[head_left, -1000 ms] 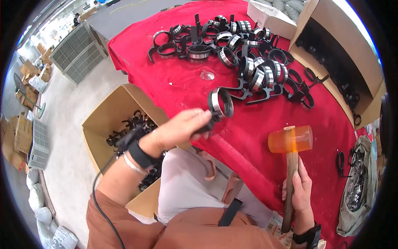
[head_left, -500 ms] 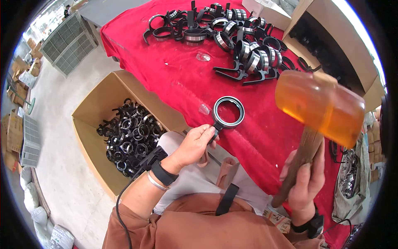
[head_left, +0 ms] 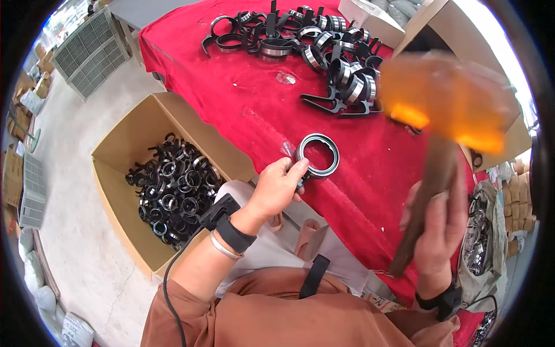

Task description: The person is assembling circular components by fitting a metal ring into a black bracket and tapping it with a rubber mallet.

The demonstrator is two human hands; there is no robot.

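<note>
- Workshop with a pale concrete floor; a table under a red cloth (head_left: 243,110) fills the upper middle, with grey slatted crates off its far left corner.
- Left hand (head_left: 276,188) pinches the stub of a black-and-silver metal ring clamp (head_left: 317,155) between thumb and fingertips; fingers closed on it, and the ring lies flat on the cloth near the table's near edge.
- Right hand (head_left: 436,231) is wrapped around the brown wooden handle of an orange-headed rubber mallet (head_left: 445,98); fingers clamped tight. The head is raised over the table's right side and motion-blurred.
- Ring and mallet head are well apart; no contact.
- Pile of similar black and silver ring clamps (head_left: 312,43) at the far edge of the table.
- Open brown cardboard box (head_left: 118,147) on the floor by the table's left edge, holding more black clamps.
- Another open cardboard box (head_left: 439,23) at the far right corner; contents too dark to tell.
- Doing it well, judged: keep the ring flat on the cloth, keep the left fingertips back on the stub and off the rim, and land the head square on the ring, not on one edge, or it may tilt or skip.
</note>
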